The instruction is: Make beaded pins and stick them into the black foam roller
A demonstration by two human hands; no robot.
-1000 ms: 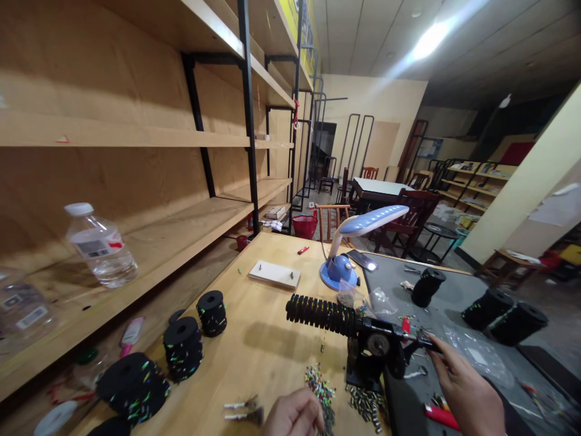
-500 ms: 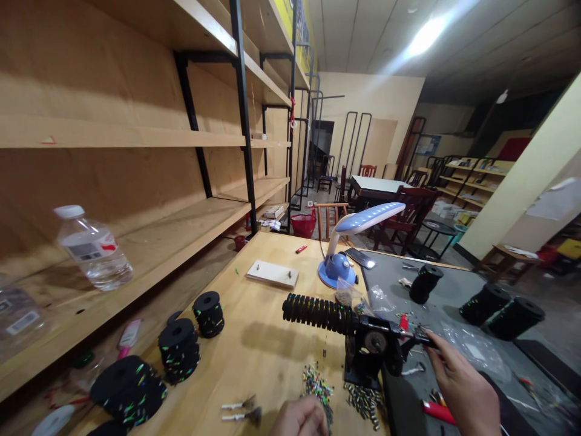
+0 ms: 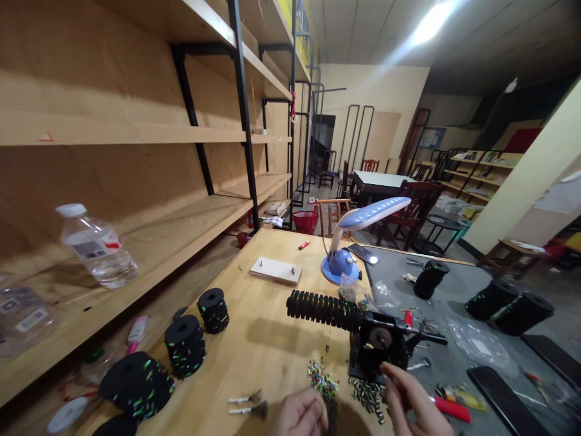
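1. Left hand (image 3: 298, 413): positioned at the lower edge of the view, beside the loose pile of small multicoloured beads (image 3: 322, 375). Fingers curled and pressed together; whether a small part is pinched between them cannot be told.
2. Right hand (image 3: 415, 404): positioned near the base of the black metal hand device (image 3: 380, 339). Fingers bent, tips slightly apart; no held part can be made out. The hand is clear of the black lever arm at the device's right end.
3. Device: stands where the pale wooden tabletop (image 3: 261, 333) meets the dark grey work surface (image 3: 467, 272). A row of black ribbed rings with yellow flecks (image 3: 320, 307) extends leftward from it, above the wood. A small metal piece (image 3: 327, 347) is visible below the row.
4. Loose parts: a pile of short silver-and-dark metal cylinders (image 3: 368, 396) lies between the hands, just beside the bead pile. Two small brushes with white handles (image 3: 247, 406) lie left of the left hand.
5. Right side: a red-handled tool (image 3: 454, 409) lies near the right hand, with a flat black rectangular object (image 3: 502, 399) beyond it.
6. Rear of table: a blue desk lamp with a white neck (image 3: 338, 265) stands right of the white rectangular plate with two upright posts (image 3: 275, 270).
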